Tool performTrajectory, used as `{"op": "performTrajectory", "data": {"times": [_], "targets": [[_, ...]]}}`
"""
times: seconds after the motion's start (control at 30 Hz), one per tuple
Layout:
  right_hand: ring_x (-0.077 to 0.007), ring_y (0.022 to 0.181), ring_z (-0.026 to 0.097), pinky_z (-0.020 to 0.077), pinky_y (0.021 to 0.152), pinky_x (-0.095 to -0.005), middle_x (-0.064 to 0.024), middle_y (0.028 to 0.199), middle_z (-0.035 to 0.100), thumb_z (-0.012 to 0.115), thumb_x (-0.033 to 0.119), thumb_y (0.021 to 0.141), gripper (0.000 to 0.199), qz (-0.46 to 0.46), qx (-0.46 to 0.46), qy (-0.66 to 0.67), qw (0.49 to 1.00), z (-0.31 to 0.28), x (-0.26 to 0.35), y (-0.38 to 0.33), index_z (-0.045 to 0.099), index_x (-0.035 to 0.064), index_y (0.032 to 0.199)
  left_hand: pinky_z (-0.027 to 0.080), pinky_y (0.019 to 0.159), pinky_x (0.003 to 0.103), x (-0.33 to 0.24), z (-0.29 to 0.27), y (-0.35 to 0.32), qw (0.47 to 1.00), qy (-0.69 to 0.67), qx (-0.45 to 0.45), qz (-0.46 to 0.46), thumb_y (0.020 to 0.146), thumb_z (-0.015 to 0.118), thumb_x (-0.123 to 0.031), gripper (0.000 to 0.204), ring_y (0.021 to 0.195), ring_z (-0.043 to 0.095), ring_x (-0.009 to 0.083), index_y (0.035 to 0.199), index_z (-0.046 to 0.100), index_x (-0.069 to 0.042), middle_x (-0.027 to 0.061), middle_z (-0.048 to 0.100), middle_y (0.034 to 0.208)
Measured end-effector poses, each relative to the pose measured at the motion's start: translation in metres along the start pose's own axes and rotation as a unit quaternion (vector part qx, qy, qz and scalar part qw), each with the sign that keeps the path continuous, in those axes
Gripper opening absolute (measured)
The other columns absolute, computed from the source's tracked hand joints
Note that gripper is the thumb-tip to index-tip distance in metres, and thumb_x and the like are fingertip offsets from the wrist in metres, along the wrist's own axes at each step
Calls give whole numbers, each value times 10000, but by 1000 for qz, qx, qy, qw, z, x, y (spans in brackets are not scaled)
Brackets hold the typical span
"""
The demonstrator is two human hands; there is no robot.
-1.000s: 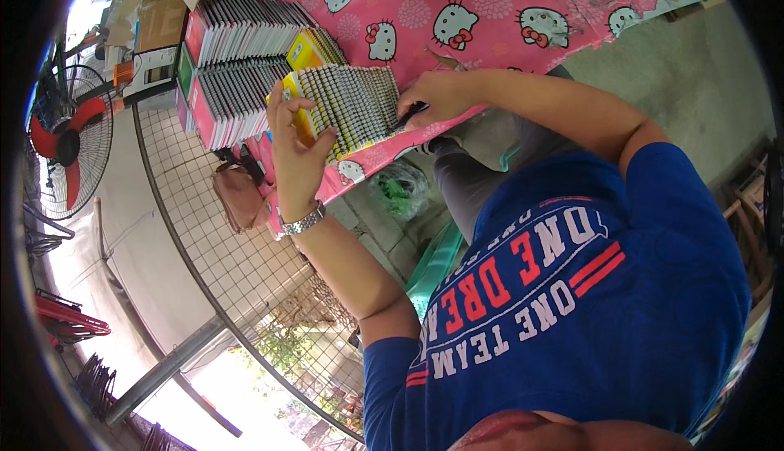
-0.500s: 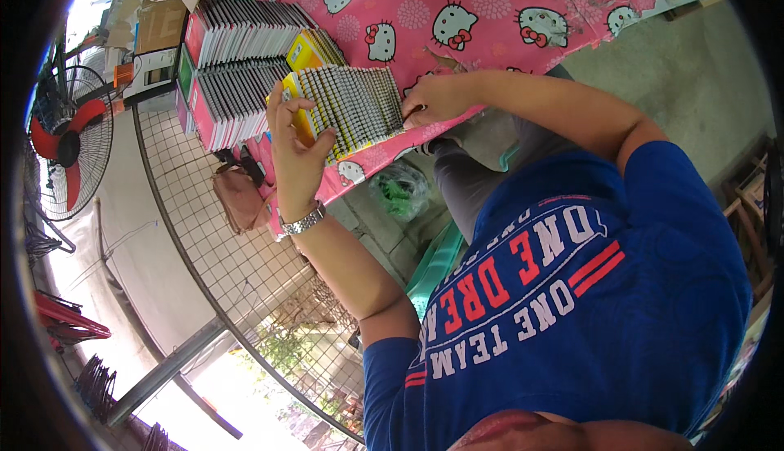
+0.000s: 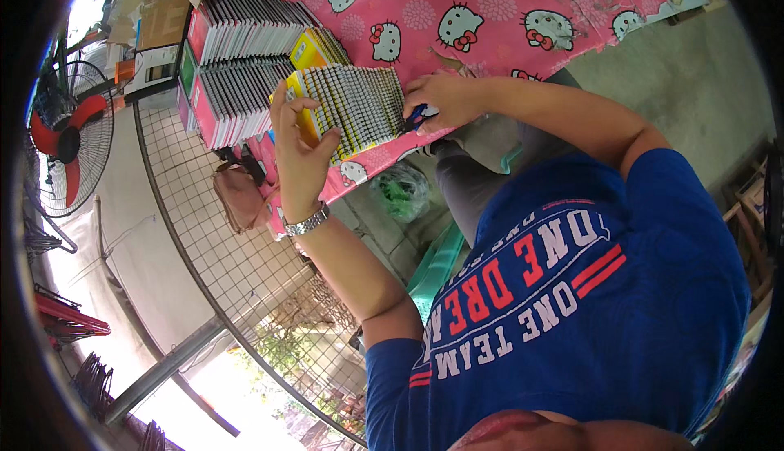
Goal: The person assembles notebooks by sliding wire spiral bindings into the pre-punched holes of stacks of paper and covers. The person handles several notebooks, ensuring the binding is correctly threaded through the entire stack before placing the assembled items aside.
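Note:
A row of spiral notebooks point(image 3: 357, 110) with yellow covers stands on the pink table, bindings upward. At its left end, my left hand point(image 3: 298, 145) rests against the yellow cover, fingers spread and curved, with the thumb near the row's front edge. A metal watch point(image 3: 307, 221) is on that wrist. My right hand point(image 3: 447, 101) is at the row's right end, thumb and fingers pinching a dark blue notebook cover point(image 3: 421, 116); most of it is hidden by the fingers and the row.
Behind and left stand more rows of spiral notebooks point(image 3: 241, 87) with dark bindings. The pink patterned tablecloth point(image 3: 498, 22) extends to the right. A brown pouch point(image 3: 237, 196) lies by the table's left edge. Below are a plastic bag point(image 3: 400, 192), a green stool point(image 3: 437, 263) and, far left, a fan point(image 3: 69, 140).
My right thumb and fingers have moved slightly apart, and more of the dark blue cover shows between them. My left hand keeps its place at the row's left end.

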State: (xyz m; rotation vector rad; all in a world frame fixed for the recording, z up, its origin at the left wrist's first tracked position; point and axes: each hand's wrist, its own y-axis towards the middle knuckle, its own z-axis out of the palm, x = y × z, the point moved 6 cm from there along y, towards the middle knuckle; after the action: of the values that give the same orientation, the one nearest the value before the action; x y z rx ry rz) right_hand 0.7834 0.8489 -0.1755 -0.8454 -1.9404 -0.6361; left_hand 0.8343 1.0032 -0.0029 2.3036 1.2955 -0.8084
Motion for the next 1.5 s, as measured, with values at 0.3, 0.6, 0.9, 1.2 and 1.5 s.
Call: {"op": "performTrajectory", "data": {"times": [0.3,0.6,0.9,1.2,1.5], "targets": [[-290,1046,596,455,873,-408,-103,1052,653,700,283,815,339,-30,-29,30,999,4,-13,12,663,94,1093,346,1080,396,-8,2,3,1000,21,-4,2,650,698,68,486,1402,346,328,1073,545,-117,168,295,1530],[-294,913,639,487,782,-404,-121,961,680,684,308,843,302,-100,-123,-68,985,-1,-8,-2,685,65,1023,340,1084,395,-6,1,1,999,32,-2,0,656,698,56,479,1398,352,327,1075,545,-119,172,291,1530],[-289,850,647,485,749,-398,-127,921,682,673,316,858,307,22,62,61,996,12,-25,16,707,59,1022,319,1096,395,-3,1,2,1000,7,-2,-1,650,710,59,482,1409,332,327,1071,545,-109,187,282,1534],[-274,976,625,489,828,-404,-117,1027,664,718,313,807,336,-90,-97,-98,986,2,-18,6,703,90,1058,312,1101,397,-5,1,3,999,32,-1,11,643,708,62,480,1411,325,336,1061,545,-107,195,300,1525],[-271,1013,618,474,865,-420,-128,1037,659,693,338,820,327,22,45,-18,999,5,-23,11,704,115,1057,297,1104,393,-4,1,1,1000,-21,0,-5,644,697,67,479,1418,312,326,1062,543,-110,183,299,1527]]}}
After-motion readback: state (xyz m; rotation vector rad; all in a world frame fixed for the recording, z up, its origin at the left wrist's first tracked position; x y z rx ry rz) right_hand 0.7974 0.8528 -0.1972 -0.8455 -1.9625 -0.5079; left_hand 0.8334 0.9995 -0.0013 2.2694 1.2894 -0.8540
